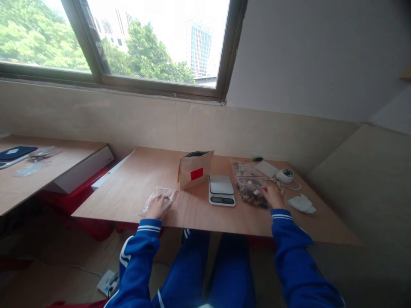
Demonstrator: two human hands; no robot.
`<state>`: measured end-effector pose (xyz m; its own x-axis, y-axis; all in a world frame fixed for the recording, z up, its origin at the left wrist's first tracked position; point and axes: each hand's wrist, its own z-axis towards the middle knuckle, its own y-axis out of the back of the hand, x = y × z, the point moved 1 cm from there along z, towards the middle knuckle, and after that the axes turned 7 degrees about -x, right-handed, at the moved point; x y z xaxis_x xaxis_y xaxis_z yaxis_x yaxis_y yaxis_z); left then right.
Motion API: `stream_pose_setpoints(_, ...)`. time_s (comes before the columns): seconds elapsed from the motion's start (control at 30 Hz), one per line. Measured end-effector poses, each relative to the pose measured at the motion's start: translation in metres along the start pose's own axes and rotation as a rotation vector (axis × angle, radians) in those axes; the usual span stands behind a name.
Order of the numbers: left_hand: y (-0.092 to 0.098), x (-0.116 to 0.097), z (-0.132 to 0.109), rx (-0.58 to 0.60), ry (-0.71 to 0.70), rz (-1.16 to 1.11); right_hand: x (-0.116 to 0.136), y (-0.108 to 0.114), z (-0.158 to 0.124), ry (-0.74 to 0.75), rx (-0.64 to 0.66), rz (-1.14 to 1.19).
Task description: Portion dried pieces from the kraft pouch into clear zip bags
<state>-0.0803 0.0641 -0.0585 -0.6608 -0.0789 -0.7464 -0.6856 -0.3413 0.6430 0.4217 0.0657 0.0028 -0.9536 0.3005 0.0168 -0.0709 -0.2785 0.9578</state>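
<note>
My left hand (157, 207) lies on some clear plastic bags (148, 200) near the table's front edge, its fingers loosely spread over them. At the right, my right hand (274, 195) has its fingers closed at the edge of a clear zip bag (252, 196) filled with dark brown pieces. More filled zip bags (242, 169) lie just behind that one. Between my hands stands a white kitchen scale (221, 188) with nothing on its plate. Left of the scale, an upright brown paper pouch (195, 170) with a red label has its top open.
Behind my right hand are a white dome camera (284, 175) with a cable, a white card (266, 168) and a green-handled tool (257, 159). A crumpled white tissue (302, 203) lies to the right. Another table (61, 158) stands at the left, across a gap.
</note>
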Motion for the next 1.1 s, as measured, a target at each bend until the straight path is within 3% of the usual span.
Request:
stream_pose_setpoints(0.17,-0.007,-0.013,0.005,-0.079,0.063,-0.053,0.019,0.048,-0.020,0.027,0.051,0.260)
stream_pose_setpoints(0.27,-0.005,-0.035,0.009,-0.135,0.097,-0.144,0.053,0.077,-0.043,0.055,0.002,0.526)
stream_pose_setpoints(0.33,-0.007,-0.056,-0.001,-0.124,0.105,-0.233,0.084,0.089,-0.059,0.057,-0.048,0.674)
stream_pose_setpoints(0.4,-0.012,-0.080,-0.021,-0.016,0.088,-0.340,0.116,0.093,-0.074,0.078,-0.046,0.825)
stream_pose_setpoints(0.5,-0.024,-0.115,-0.058,0.236,0.047,-0.483,0.159,0.085,-0.090,0.097,0.050,1.015)
stream_pose_setpoints(0.57,-0.030,-0.132,-0.076,0.439,0.125,-0.667,0.181,0.077,-0.100,0.107,0.124,1.095)
stream_pose_setpoints(0.63,-0.033,-0.142,-0.085,0.443,0.148,-0.694,0.196,0.072,-0.108,0.113,0.178,1.157)
stream_pose_setpoints(0.77,-0.034,-0.143,-0.088,0.421,0.106,-0.668,0.205,0.068,-0.121,0.096,0.253,1.231)
stream_pose_setpoints(1.1,-0.041,-0.146,-0.095,0.426,-0.019,-0.649,0.186,0.068,-0.127,0.044,0.369,1.414)
